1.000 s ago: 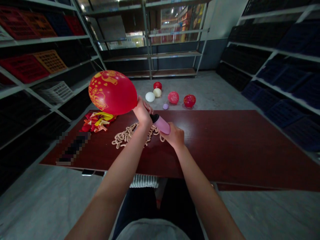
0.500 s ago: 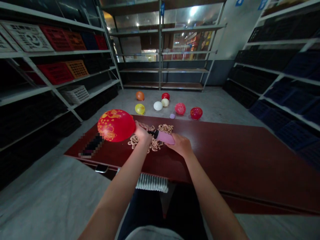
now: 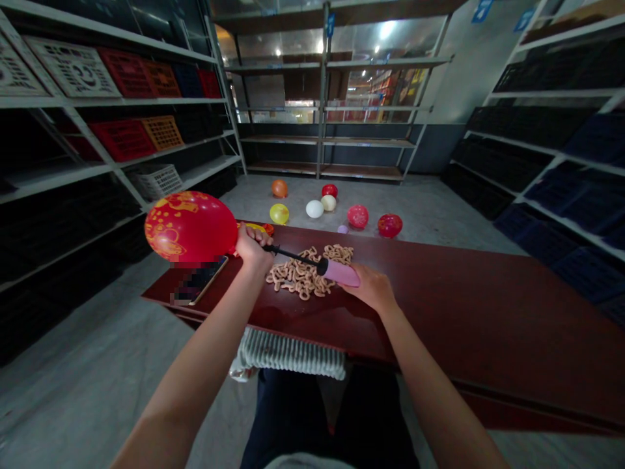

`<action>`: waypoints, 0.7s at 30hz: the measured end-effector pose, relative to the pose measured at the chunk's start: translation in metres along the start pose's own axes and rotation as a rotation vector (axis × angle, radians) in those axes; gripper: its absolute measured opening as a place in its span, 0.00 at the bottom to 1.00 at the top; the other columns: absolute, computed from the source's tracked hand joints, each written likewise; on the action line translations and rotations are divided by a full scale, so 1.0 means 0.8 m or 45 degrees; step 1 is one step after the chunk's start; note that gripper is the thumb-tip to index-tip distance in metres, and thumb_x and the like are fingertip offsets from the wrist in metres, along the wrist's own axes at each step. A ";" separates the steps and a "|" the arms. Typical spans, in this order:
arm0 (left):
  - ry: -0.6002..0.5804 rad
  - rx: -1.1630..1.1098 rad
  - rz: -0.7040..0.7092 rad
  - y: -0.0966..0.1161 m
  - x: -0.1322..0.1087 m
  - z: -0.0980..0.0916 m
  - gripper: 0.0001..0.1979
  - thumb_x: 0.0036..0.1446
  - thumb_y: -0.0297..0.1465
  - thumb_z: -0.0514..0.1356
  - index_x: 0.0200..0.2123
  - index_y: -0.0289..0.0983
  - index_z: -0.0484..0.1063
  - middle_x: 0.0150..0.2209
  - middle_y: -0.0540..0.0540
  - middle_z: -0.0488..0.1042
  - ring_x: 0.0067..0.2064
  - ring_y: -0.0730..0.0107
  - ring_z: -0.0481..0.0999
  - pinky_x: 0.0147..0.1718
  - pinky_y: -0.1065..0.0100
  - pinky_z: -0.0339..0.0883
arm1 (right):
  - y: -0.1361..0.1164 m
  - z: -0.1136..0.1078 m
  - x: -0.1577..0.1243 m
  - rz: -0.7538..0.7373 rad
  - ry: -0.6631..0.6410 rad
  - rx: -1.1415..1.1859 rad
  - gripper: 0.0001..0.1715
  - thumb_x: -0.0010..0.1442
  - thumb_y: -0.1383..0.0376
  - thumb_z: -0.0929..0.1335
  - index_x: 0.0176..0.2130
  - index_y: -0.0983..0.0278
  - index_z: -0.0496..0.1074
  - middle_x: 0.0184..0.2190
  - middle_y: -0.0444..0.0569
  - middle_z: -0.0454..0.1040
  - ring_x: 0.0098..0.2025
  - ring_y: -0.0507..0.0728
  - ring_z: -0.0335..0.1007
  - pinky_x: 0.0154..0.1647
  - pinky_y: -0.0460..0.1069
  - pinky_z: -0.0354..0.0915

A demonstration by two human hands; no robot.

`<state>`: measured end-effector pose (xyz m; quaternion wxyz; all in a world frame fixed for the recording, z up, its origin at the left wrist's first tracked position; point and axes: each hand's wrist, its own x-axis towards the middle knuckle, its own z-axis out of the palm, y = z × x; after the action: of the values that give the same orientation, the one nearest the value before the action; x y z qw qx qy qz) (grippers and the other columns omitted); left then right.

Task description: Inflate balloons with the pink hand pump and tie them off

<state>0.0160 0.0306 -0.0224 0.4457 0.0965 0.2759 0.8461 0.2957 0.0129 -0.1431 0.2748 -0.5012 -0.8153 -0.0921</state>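
A large red balloon [image 3: 193,225] with yellow print is inflated at the far end of a hand pump. My left hand [image 3: 254,249] is closed around the balloon's neck and the pump's nozzle end. My right hand [image 3: 374,286] grips the pink barrel of the balloon pump [image 3: 342,272], whose thin black rod shows between my hands. Under the pump lies a heap of beige, curled, ring-like pieces [image 3: 305,277] on the dark red table [image 3: 454,299]. Something yellow and red, perhaps flat balloons [image 3: 256,228], shows behind my left hand.
A phone [image 3: 208,280] lies at the table's left. Several inflated balloons, including a white balloon [image 3: 315,209] and a yellow balloon [image 3: 279,213], rest on the floor beyond. Shelves with crates [image 3: 124,140] flank both sides. A grey ribbed cloth [image 3: 293,355] hangs under the table's front edge.
My hands have moved apart, drawing the pump out so its black rod shows. The balloon has shifted left and looks bigger. The view has turned slightly left.
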 end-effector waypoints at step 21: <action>-0.468 0.164 0.033 -0.112 -0.071 0.141 0.26 0.69 0.41 0.56 0.20 0.38 0.51 0.18 0.55 0.47 0.15 0.80 0.51 0.16 0.74 0.46 | 0.027 0.021 0.000 0.381 0.221 0.114 0.21 0.57 0.48 0.70 0.40 0.63 0.71 0.31 0.51 0.79 0.32 0.60 0.76 0.30 0.48 0.57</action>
<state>0.1582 0.0680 0.0265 0.4707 0.2813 0.2421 0.8004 0.3084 0.0306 -0.1601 0.3768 -0.5943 -0.7083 -0.0567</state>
